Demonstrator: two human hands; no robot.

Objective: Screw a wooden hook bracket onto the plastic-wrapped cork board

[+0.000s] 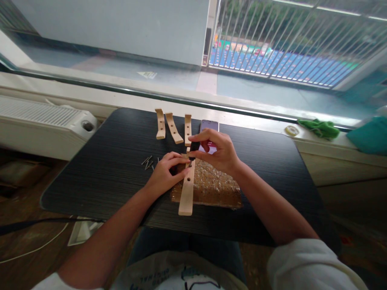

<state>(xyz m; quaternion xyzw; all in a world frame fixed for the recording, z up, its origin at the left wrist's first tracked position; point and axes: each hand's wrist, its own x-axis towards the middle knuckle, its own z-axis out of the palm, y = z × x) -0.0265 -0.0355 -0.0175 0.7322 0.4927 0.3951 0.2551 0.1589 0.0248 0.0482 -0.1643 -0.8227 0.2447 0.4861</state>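
Observation:
A pale wooden piece (186, 198) with drilled holes lies along the left part of a brown, plastic-wrapped pad (219, 188). My left hand (165, 173) is closed on this piece from the left, its fingers and thumb near the holes. In my right hand (222, 152), fingers and thumb pinch the black handle of a screwdriver (194, 148). The tool points down at the wood, its lower end close to a hole and to my left fingertips. Whether a screw sits under the tip I cannot make out. Loose screws (148, 162) lie left of my left hand.
Three more curved wooden pieces (173, 129) with holes lie toward the back of the dark table (105, 161). A phone (209, 126) with a lit screen lies behind my right hand. On the windowsill are a tape roll (292, 130) and a green cloth (320, 129). A radiator (48, 121) stands left.

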